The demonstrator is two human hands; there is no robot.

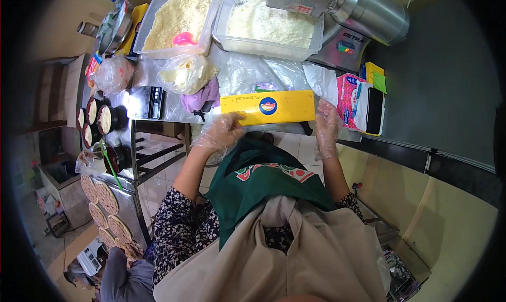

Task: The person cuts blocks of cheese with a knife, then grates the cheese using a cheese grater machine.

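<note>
In the middle of the head view, a long yellow cheese box with a round blue-and-red logo is held level at the table's front edge. My left hand, in a clear plastic glove, is closed on its left end. My right hand, gloved the same way, is at the opposite end with its fingers against the box edge. Behind the box lie clear plastic sheets, a purple cloth and a plastic bag with pale contents.
Two clear bins of grated cheese stand behind, the left one with a pink scoop. A steel grating machine is at right. Left are a scale, round pans and several round flat bases. Another person is lower left.
</note>
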